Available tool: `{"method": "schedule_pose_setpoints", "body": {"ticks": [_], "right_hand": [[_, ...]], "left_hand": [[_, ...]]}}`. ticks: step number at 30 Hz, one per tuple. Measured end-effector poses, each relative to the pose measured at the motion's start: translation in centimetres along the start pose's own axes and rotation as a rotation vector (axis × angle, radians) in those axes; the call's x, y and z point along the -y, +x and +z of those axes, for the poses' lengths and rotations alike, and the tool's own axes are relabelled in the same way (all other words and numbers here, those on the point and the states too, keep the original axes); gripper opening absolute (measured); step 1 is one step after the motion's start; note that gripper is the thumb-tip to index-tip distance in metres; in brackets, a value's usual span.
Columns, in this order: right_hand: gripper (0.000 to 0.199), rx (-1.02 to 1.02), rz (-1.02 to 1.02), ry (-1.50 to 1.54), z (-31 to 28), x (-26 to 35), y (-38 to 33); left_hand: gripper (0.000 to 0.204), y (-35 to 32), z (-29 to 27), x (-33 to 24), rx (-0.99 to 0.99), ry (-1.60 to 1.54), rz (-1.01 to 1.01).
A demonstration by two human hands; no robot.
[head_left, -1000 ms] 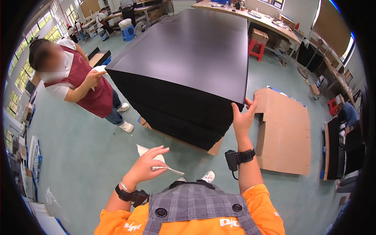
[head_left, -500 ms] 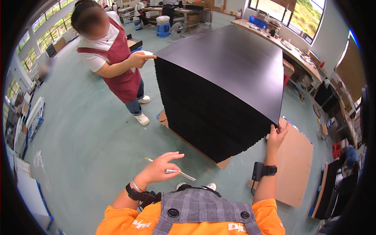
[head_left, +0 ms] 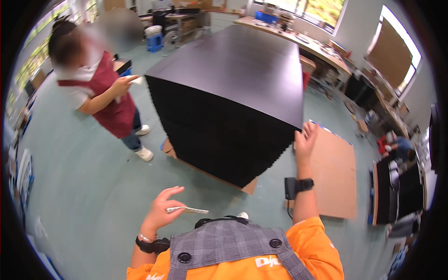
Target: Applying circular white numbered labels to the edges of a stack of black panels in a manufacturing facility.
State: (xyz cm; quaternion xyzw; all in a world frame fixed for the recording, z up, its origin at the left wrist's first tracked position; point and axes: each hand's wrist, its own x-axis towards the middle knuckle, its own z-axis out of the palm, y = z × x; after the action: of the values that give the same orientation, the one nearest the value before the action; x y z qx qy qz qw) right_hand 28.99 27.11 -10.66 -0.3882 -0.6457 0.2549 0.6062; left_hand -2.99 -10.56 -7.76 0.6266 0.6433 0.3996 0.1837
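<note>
Reviewer: Where is the item relative to the grip?

Inspector: The black stack (head_left: 224, 105) stands ahead of both hands, its near right top corner at the right hand (head_left: 305, 139).

Reviewer: State of grip?

Inspector: The right thumb lies by that corner, fingers raised; whether it grasps or merely touches, I cannot tell. The left hand (head_left: 160, 207) pinches a white strip (head_left: 189, 210), apart from the stack.

Reviewer: Edges and room?

Inspector: The near top edge runs leftward from the right hand to a corner just beside a co-worker's hand (head_left: 122, 85). Below the right hand, the side edge is ragged, slanting inward toward a cardboard base (head_left: 250, 187). Green floor (head_left: 102, 200) spreads widely left of the left hand. Flat cardboard (head_left: 329, 177) occupies floor outside the right hand.

Reviewer: Appearance?

Inspector: Top smooth, with a soft sheen; front deep black, layers hard to distinguish. Beyond it, farthest from the grip, stands a workbench (head_left: 326, 57).
</note>
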Motion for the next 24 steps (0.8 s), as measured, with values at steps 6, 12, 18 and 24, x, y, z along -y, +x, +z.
{"method": "schedule_pose_setpoints", "body": {"ticks": [6,12,18,24], "right_hand": [[0.095,0.036,-0.155,-0.278,1.2,1.8,0.9],[0.093,0.051,-0.139,-0.26,0.5,1.2,1.0],[0.085,0.133,-0.117,-0.189,-0.2,1.7,1.0],[0.084,0.22,-0.184,-0.261,-1.5,1.9,1.3]], "left_hand": [[0.011,1.2,0.4,-0.1,0.023,-0.044,-0.014],[0.011,1.8,0.9,-0.3,0.042,-0.054,-0.004],[0.011,2.2,1.4,-0.4,0.067,-0.057,-0.008],[0.011,2.4,1.7,-0.2,0.081,-0.077,0.0]]}}
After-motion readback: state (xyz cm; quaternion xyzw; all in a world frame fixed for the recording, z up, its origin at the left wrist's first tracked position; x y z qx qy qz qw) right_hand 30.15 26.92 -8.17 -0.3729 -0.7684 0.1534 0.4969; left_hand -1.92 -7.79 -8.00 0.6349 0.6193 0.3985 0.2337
